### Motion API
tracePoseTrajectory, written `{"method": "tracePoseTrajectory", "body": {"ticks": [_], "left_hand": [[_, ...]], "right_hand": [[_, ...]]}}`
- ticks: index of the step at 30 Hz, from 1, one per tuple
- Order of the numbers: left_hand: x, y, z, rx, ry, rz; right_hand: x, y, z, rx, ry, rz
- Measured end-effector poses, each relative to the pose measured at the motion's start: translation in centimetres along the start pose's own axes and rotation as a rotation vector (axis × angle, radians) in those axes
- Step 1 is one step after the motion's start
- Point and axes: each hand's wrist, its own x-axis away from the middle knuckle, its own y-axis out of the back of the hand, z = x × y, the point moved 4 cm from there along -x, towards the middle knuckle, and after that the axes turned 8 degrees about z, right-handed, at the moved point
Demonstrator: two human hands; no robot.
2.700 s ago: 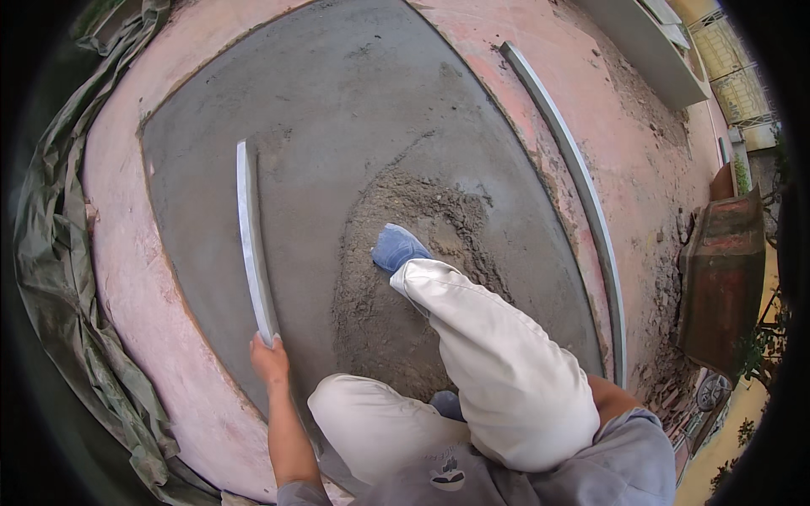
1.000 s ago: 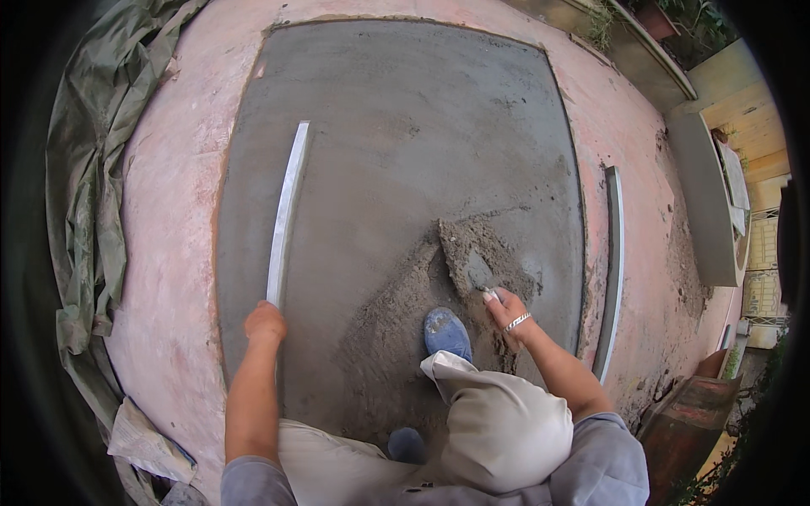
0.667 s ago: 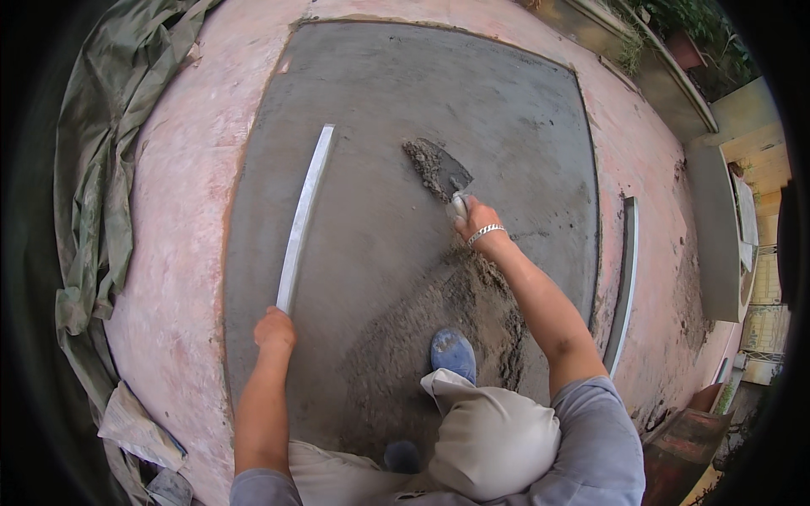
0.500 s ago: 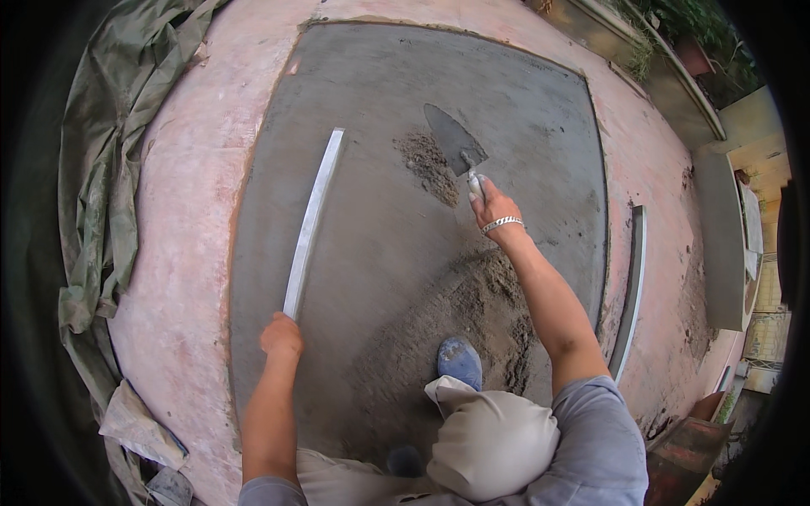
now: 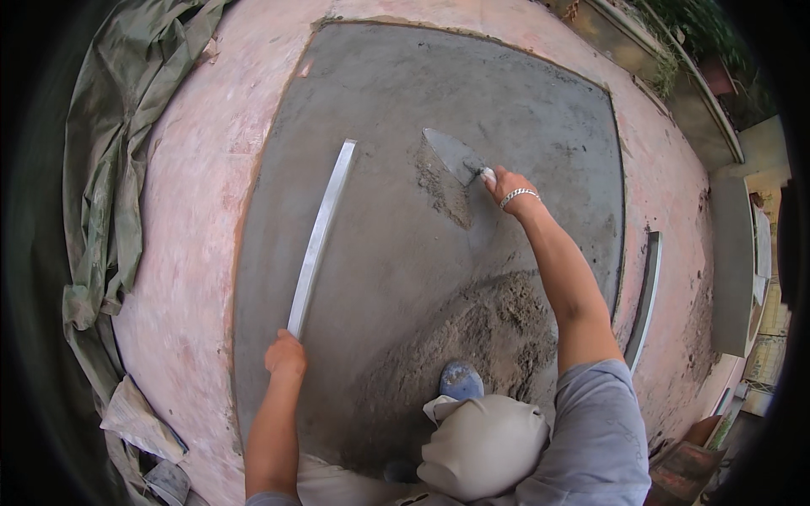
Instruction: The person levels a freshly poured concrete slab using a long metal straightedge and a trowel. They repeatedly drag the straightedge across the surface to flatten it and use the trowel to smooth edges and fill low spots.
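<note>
My left hand (image 5: pixel 285 354) grips the near end of a long straight metal bar (image 5: pixel 323 236), which slants away over the grey mortar bed (image 5: pixel 380 93). The fingers of my right hand (image 5: pixel 510 184) are wrapped round the handle of a pointed trowel (image 5: pixel 454 156). Its blade lies low at the mortar surface, tip toward the far left. Along the blade's left edge sits a small patch of loose, crumbly mortar (image 5: pixel 445 192). Nearer me, a larger rough heap of damp mortar (image 5: pixel 506 329) spreads around my blue shoe (image 5: pixel 461 380).
Pink floor (image 5: pixel 186 219) borders the grey patch. A crumpled green tarp (image 5: pixel 105 185) runs along the left, with a pale bag (image 5: pixel 142 419) near it. On the right lie a second metal bar (image 5: pixel 646 295) and a grey box-like piece (image 5: pixel 732 266).
The trowel blade has come down flatter onto the loose mortar, which looks more spread out. My right hand has shifted slightly to the right. The bar stays in my left hand.
</note>
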Motion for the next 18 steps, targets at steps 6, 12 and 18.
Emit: {"method": "tracePoseTrajectory", "body": {"ticks": [6, 12, 18], "left_hand": [[0.1, -0.1, 0.3, 0.001, 0.0, -0.007], [0.4, 0.1, 0.1, 0.014, -0.013, -0.028], [0.6, -0.1, 0.0, 0.068, 0.004, -0.05]], "right_hand": [[-0.9, -0.5, -3.3, -0.06, -0.076, -0.002], [4.4, -2.8, -7.0, -0.152, -0.219, -0.028], [10.3, -5.2, -2.0, -0.155, -0.174, -0.046]]}}
